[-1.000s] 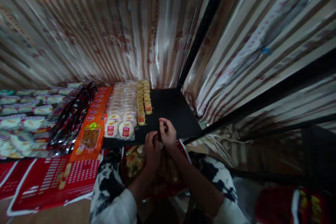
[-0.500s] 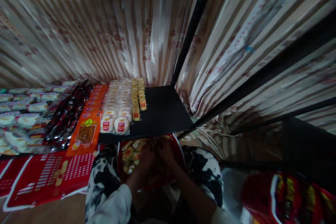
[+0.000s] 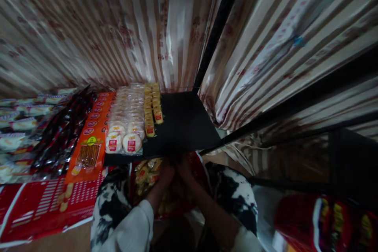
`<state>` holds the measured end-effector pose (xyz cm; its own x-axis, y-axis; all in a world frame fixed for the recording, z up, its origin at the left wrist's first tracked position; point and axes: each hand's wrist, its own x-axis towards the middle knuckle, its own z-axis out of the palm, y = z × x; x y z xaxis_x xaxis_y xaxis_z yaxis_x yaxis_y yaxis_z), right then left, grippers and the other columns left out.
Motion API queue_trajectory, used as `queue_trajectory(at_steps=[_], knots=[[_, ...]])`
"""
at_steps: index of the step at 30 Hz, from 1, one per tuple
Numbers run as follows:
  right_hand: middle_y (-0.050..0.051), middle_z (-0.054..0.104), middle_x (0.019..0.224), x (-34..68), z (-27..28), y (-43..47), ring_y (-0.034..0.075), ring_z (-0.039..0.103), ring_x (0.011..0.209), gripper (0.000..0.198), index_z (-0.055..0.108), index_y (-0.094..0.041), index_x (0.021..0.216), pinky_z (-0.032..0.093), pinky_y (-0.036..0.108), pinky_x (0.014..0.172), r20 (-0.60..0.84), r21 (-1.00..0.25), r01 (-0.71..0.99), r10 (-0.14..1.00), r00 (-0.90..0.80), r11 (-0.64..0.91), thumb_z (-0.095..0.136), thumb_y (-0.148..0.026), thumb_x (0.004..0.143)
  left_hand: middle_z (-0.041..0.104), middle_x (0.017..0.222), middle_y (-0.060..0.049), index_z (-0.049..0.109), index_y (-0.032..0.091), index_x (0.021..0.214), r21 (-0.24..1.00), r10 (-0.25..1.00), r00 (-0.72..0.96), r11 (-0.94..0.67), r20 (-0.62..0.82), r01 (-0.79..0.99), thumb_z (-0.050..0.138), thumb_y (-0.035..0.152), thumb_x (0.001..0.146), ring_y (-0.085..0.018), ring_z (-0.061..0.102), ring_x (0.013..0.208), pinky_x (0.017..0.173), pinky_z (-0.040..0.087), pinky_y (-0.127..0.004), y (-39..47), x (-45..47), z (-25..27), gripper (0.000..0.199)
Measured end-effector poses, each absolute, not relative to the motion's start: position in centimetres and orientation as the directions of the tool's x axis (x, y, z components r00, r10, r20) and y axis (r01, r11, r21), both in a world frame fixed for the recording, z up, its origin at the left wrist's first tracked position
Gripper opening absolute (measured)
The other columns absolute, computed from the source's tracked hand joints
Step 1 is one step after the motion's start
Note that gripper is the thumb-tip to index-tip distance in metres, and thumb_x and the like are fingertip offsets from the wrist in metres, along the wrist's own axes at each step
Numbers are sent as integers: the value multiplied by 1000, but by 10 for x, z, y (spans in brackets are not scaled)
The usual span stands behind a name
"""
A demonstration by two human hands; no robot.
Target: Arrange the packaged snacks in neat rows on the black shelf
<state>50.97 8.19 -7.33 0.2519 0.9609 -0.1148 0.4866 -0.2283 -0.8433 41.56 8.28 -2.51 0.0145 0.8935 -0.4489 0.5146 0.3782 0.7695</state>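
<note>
My left hand point(image 3: 167, 171) and my right hand point(image 3: 184, 168) are close together over a red bag point(image 3: 201, 169) between my knees, just below the shelf's front edge. Small yellow-wrapped snacks point(image 3: 142, 175) fill the bag, most plainly to the left of my left hand. Shadow hides the fingers of both hands, so what they hold, if anything, does not show. On the black shelf point(image 3: 184, 120) above, two rows of similar yellow-wrapped snacks point(image 3: 149, 126) stand beside rows of round white wrapped crackers point(image 3: 132, 142).
Left along the shelf lie an orange snack packet point(image 3: 88, 138), dark shiny packets point(image 3: 62, 134) and white-wrapped snacks point(image 3: 23, 124). A large red package point(image 3: 53, 204) is below them. Black shelf posts point(image 3: 217, 35) rise before a striped curtain point(image 3: 132, 27). More red packages point(image 3: 298, 212) sit at lower right.
The view has shifted slightly, with the shelf goods appearing further left and a little larger. Both hands stay at the bag, now slightly closer under the shelf edge.
</note>
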Motion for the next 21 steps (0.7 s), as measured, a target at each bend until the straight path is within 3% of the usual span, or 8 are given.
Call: queue_trajectory(at_steps=[7,13,21], knots=[[12,70,95,507,-66,82,25,64,91,23,66,-17,89,46,43,87,-112,-840,499,969,221,-211,47,-21,75,63,118,-15,62,14,105,810,917,1,353,-400,469,40,13,80,-21,57,110,97,39,-32,77,412,-29,34],[13,69,94,500,-48,83,25,65,88,21,64,-17,90,49,39,81,-111,-840,482,949,295,-248,53,-23,74,64,116,-12,63,16,103,848,932,-16,336,-361,411,42,13,79,-20,57,109,97,40,-31,71,413,-20,32],[6,71,89,501,-17,60,21,65,88,21,65,-20,83,48,39,87,-34,-891,438,980,196,-118,46,-19,73,66,108,-11,61,16,101,873,944,-90,328,-317,361,52,13,73,-21,59,102,95,41,-33,59,399,-2,29]])
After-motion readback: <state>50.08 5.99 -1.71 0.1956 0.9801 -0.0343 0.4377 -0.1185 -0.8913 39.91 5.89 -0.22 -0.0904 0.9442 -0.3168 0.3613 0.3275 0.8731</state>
